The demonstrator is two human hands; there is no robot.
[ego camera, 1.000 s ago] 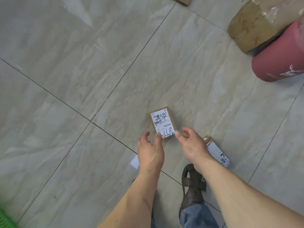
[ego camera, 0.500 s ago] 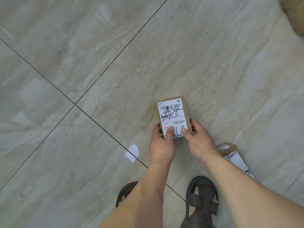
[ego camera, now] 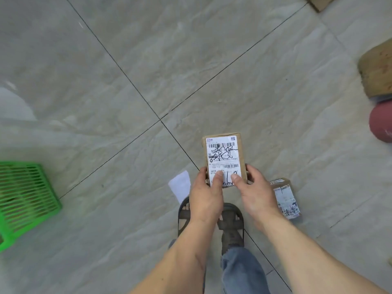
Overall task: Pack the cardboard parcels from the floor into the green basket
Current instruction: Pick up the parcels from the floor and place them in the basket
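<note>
- My left hand (ego camera: 205,196) and right hand (ego camera: 255,193) reach forward, thumbs pinching the parcel (ego camera: 224,154) at its near end.
- Its long axis points away from me, label up, above the floor (ego camera: 127,60).
- The basket (ego camera: 25,200) sits at the floor's left edge.

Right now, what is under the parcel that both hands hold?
Under the held parcel only grey floor tile shows around its edges. Its near end is gripped by the left hand and right hand. The floor directly beneath it is covered.
</note>
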